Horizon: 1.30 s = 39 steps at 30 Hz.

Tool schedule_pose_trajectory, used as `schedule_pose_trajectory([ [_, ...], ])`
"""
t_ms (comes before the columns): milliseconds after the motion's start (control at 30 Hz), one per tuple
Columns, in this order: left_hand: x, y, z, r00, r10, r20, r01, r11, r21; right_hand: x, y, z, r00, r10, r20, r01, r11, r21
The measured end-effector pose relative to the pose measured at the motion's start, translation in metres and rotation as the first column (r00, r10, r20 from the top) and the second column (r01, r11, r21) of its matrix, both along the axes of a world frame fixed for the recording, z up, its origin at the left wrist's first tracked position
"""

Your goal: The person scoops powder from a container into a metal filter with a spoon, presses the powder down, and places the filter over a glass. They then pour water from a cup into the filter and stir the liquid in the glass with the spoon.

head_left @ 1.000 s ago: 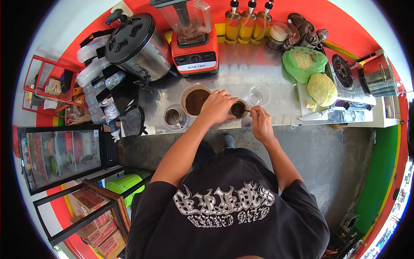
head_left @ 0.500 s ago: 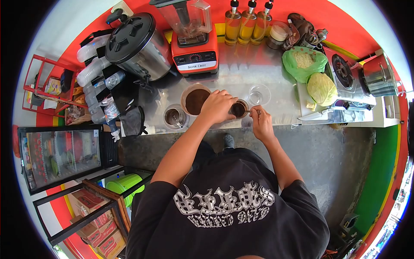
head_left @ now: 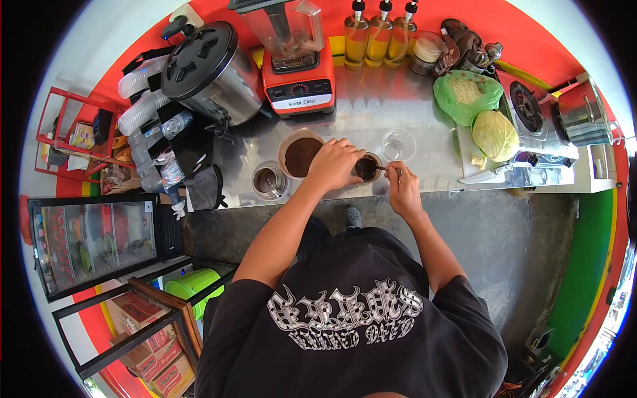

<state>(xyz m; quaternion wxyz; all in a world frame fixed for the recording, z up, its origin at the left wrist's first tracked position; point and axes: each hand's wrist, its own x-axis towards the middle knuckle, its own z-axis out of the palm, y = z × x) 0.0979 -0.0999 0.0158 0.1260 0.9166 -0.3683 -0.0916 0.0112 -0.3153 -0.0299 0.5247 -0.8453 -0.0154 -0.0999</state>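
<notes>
Dark brown contents show inside a small cup (head_left: 367, 167) near the counter's front edge. My left hand (head_left: 335, 162) is closed around the cup's left side. The fingers of my right hand (head_left: 402, 184) pinch the handle of a spoon (head_left: 384, 168), which reaches into the cup from the right. A bowl of brown powder (head_left: 302, 154) stands just left of my left hand, partly behind it. Farther left is a metal cup (head_left: 269, 180) with a handle. A clear plastic cup (head_left: 399, 145) stands behind my right hand.
A red blender (head_left: 299, 83) and a large steel pot (head_left: 222, 79) stand at the back left. Three oil-coloured pump bottles (head_left: 378, 41) line the wall. On the right are a cabbage (head_left: 495, 136), a green bag (head_left: 466, 95), a knife (head_left: 483, 176) and a stove (head_left: 531, 119).
The spoon handle in my right hand has tilted and now lies lower across the cup's rim. My left hand has stayed in place.
</notes>
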Motion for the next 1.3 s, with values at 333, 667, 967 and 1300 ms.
schedule_pose_trajectory([
  [333,0.0,0.0,0.001,1.0,-0.006,0.004,0.006,1.0,0.007,0.0,0.002,-0.001,0.999,0.046,-0.009,-0.046,0.995,-0.085],
  [667,0.001,0.001,-0.001,1.0,0.004,-0.019,-0.004,1.0,-0.011,0.006,-0.003,0.029,0.998,-0.046,-0.033,0.042,0.995,-0.092],
  [967,0.005,0.007,-0.013,0.997,-0.052,0.051,0.055,0.997,-0.053,0.015,0.026,0.055,0.978,0.184,0.103,-0.131,0.914,-0.385],
  [1300,0.007,0.006,-0.019,0.996,-0.085,0.04,0.087,0.995,-0.057,0.003,0.023,0.076,0.993,0.121,-0.012,-0.112,0.873,-0.475],
])
